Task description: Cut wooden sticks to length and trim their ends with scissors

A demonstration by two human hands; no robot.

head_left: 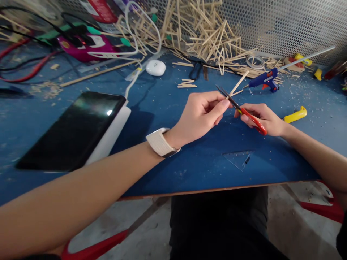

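Observation:
My left hand (202, 113) pinches a thin wooden stick (240, 82) that points up and to the right above the blue table (162, 108). My right hand (264, 117) grips red-handled scissors (253, 121), and their dark blades (226, 94) cross the stick close to my left fingertips. A pale watch strap (159, 142) sits on my left wrist. Both hands hover over the middle of the table, near its front edge.
A black tablet (73, 130) on a white base lies at the left. A blue glue gun (264, 80), a yellow-handled tool (295, 115), a clear triangle ruler (238, 159), a white puck (155, 67), cables and a heap of wooden sticks (203, 32) lie around.

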